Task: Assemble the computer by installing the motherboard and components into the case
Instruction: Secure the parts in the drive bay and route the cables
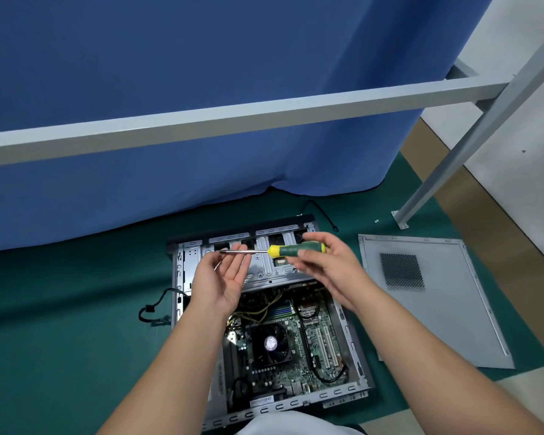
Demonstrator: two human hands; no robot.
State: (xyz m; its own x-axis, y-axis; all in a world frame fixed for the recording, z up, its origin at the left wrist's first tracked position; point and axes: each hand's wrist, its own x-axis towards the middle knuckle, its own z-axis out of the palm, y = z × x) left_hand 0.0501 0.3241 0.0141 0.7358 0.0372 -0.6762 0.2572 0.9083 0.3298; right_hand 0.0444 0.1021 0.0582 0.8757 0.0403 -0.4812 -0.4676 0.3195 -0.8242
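R hand [324, 268] grasps screwdriver [296, 248] by green handle, shaft level, pointing left. L hand [222, 279] palm up, fingers relaxed, fingertips at shaft tip. Both above open case [182, 277] on green mat [60, 324]; motherboard [299, 337] inside. Side panel [446, 312] right of case.

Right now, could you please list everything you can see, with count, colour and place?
computer case: one, grey metal, open on the mat, centre
motherboard: one, green, inside the case
side panel: one, grey, flat on the mat, right of the case
screwdriver: one, green and yellow handle, above the case
mat: one, dark green, on the floor
curtain: one, blue, behind
left hand: fingertips at the screwdriver tip
right hand: grips the handle
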